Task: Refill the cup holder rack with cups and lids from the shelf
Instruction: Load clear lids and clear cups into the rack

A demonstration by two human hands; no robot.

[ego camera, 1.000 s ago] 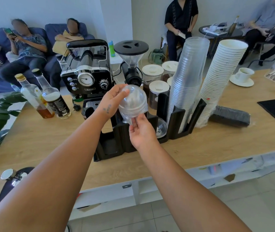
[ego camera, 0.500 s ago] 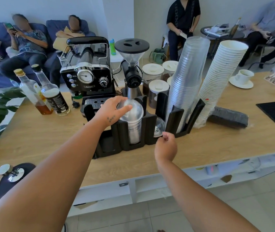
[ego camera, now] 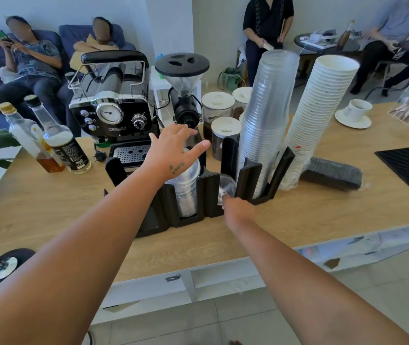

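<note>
The main hazard is the tall leaning column of clear plastic cups (ego camera: 265, 120) and the column of white paper cups (ego camera: 319, 113) beside it. Both tilt steeply out of the right end of the black plastic cup holder rack (ego camera: 209, 195). The right hand (ego camera: 238, 210) works just beside their bases, so a careless nudge or a jolt to the rack could probably send either column sliding across the light wooden surface (ego camera: 49, 200). A second risk lies under the left hand (ego camera: 173, 150): pressing unevenly on the stack of clear dome-shaped plastic lids (ego camera: 186, 192) might tip it against the slot wall or crush the thin top dome. The rack could also skid backward toward the chrome and black espresso machine (ego camera: 113, 105) if it is pushed too hard.

The lid stack stands upright in a middle slot of the rack, directly beneath the left palm. That hand is spread wide, fingers straight and splayed, holding nothing; whether the palm actually touches the top dome cannot be told. One slot to the right, a single clear dome lid (ego camera: 227, 185) lies tilted low in the compartment. The right hand reaches it from the front, a fingertip at its lower edge. The other fingers are curled and seen from behind, so whether they pinch the lid cannot be told.
</note>
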